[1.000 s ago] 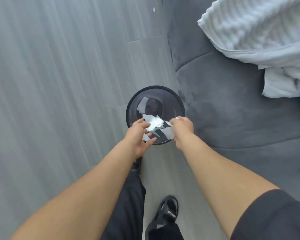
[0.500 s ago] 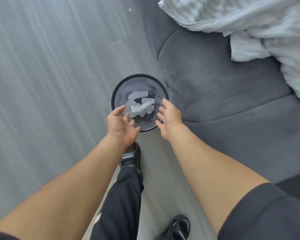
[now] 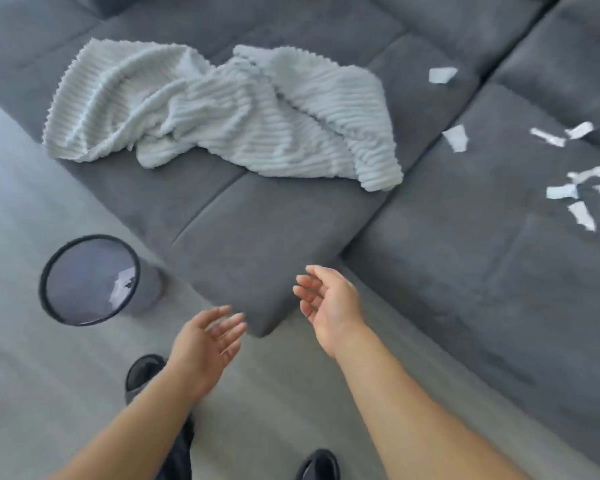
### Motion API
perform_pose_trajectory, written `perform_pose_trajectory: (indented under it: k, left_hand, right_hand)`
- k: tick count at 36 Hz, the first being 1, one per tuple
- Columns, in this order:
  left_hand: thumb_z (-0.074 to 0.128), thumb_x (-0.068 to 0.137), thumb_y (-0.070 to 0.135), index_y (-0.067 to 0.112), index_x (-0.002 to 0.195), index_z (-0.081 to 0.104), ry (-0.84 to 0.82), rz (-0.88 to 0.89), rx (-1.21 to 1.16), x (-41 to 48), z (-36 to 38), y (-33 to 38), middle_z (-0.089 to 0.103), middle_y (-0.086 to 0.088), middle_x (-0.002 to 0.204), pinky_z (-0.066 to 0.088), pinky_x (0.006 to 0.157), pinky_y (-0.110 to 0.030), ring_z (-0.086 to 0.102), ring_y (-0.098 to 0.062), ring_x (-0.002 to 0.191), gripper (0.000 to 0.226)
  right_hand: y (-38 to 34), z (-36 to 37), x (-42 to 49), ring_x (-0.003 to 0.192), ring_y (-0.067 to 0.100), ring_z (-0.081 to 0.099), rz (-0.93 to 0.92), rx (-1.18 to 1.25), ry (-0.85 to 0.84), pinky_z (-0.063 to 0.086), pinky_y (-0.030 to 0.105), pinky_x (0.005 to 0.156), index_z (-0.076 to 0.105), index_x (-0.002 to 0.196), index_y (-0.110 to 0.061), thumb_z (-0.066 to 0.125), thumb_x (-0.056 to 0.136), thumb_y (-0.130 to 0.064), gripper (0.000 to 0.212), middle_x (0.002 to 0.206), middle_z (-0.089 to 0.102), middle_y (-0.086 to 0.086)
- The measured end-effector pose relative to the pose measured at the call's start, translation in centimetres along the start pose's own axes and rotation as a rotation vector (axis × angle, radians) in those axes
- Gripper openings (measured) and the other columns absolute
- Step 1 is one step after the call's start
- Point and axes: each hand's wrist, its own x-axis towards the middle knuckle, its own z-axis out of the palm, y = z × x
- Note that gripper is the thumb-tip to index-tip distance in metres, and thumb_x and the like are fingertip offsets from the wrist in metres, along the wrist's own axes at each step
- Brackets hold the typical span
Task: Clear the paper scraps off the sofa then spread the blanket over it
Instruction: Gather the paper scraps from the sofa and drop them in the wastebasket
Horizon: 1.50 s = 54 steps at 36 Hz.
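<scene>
A grey sectional sofa (image 3: 447,271) fills the upper and right part of the view. A crumpled white ribbed blanket (image 3: 229,112) lies on its left section. Several white paper scraps (image 3: 456,138) are scattered over the right seat, with a cluster (image 3: 582,195) near the right edge. My left hand (image 3: 205,344) and my right hand (image 3: 329,299) hover empty, fingers relaxed and palms facing each other, in front of the sofa's near corner. A black waste bin (image 3: 87,280) stands on the floor to the left with paper scraps (image 3: 123,285) inside it.
Grey plank floor (image 3: 32,375) runs along the sofa's front. My feet in black sandals (image 3: 141,372) stand on it below my arms. The bin stands close to the sofa's left section.
Both hands let the scraps fall into the bin and opened. The view then swung up and right, from over the bin to the sofa, and my hands moved away from the bin.
</scene>
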Motion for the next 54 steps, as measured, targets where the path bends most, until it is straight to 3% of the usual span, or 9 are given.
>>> perform_pose_trajectory:
  k: [6,13,25,31,35,39,44,51,54]
  left_hand:
    - [0.052,0.099,0.026,0.016,0.105,0.065,-0.142,-0.089,0.101,-4.0,18.5,-11.4,0.073,-0.01,0.114,0.048,0.081,-0.034,0.069,-0.023,0.101,0.017]
    - [0.054,0.099,0.03,0.017,0.102,0.068,-0.37,-0.142,0.354,-7.7,38.1,-20.5,0.079,-0.008,0.097,0.05,0.074,-0.034,0.076,-0.02,0.082,0.019]
    - [0.054,0.1,0.029,0.015,0.109,0.066,-0.314,-0.279,0.545,1.5,54.9,-28.3,0.078,-0.012,0.106,0.05,0.073,-0.034,0.076,-0.022,0.083,0.021]
    - [0.052,0.101,0.032,0.016,0.105,0.066,-0.289,-0.251,0.581,6.3,62.4,-28.6,0.079,-0.012,0.106,0.049,0.074,-0.034,0.075,-0.022,0.088,0.022]
    - [0.053,0.1,0.033,0.017,0.108,0.066,-0.291,-0.225,0.637,7.0,66.6,-30.2,0.079,-0.01,0.104,0.05,0.075,-0.034,0.077,-0.022,0.085,0.022]
    - [0.055,0.1,0.033,0.017,0.108,0.065,-0.243,-0.223,0.701,7.4,68.7,-32.9,0.079,-0.01,0.104,0.05,0.073,-0.034,0.076,-0.022,0.084,0.02]
    - [0.053,0.1,0.034,0.016,0.116,0.065,-0.214,-0.192,0.617,9.0,70.9,-37.5,0.078,-0.009,0.11,0.051,0.077,-0.036,0.077,-0.022,0.092,0.027]
    - [0.047,0.102,0.045,0.016,0.121,0.067,-0.222,-0.158,0.539,10.3,71.9,-40.5,0.077,-0.011,0.113,0.05,0.075,-0.037,0.077,-0.027,0.096,0.04]
    - [0.045,0.1,0.055,0.017,0.122,0.069,-0.238,-0.168,0.573,10.8,71.4,-40.3,0.077,-0.014,0.112,0.052,0.069,-0.035,0.077,-0.028,0.093,0.05]
  right_hand:
    - [-11.7,-20.1,-4.7,0.06,0.014,0.068,-0.134,0.168,0.237,0.044,0.024,0.055,0.07,0.089,-0.018,0.067,0.089,-0.017,0.003,0.075,0.073,0.001]
    - [-19.3,-37.6,-7.4,0.056,0.011,0.066,-0.245,0.421,0.452,0.042,0.024,0.056,0.069,0.094,-0.017,0.065,0.09,-0.016,0.005,0.071,0.072,-0.001]
    - [-25.2,-55.5,1.5,0.056,0.012,0.066,-0.14,0.568,0.655,0.042,0.023,0.054,0.068,0.09,-0.016,0.067,0.091,-0.014,0.003,0.07,0.072,-0.001]
    - [-30.2,-60.7,8.7,0.052,0.01,0.064,-0.105,0.552,0.695,0.043,0.02,0.049,0.065,0.091,-0.015,0.063,0.093,-0.012,0.004,0.066,0.071,-0.002]
    - [-33.0,-63.3,12.3,0.059,0.01,0.065,-0.136,0.438,0.695,0.045,0.023,0.056,0.067,0.096,-0.018,0.06,0.092,-0.011,0.011,0.079,0.069,0.0]
    - [-34.0,-64.3,15.2,0.068,0.012,0.065,-0.197,0.142,0.722,0.046,0.027,0.06,0.056,0.122,-0.022,0.063,0.09,-0.016,0.033,0.089,0.065,-0.004]
    - [-35.2,-65.1,18.9,0.1,0.017,0.058,-0.286,-0.231,0.625,0.051,0.038,0.092,0.039,0.14,-0.027,0.073,0.085,-0.031,0.065,0.121,0.05,0.0]
    - [-35.7,-66.1,22.5,0.112,0.017,0.053,-0.3,-0.228,0.591,0.047,0.038,0.096,0.022,0.151,-0.032,0.081,0.08,-0.037,0.092,0.135,0.041,0.002]
    - [-35.9,-66.1,23.6,0.095,0.014,0.057,-0.28,-0.221,0.614,0.046,0.034,0.083,0.022,0.15,-0.038,0.082,0.078,-0.038,0.094,0.129,0.037,-0.002]
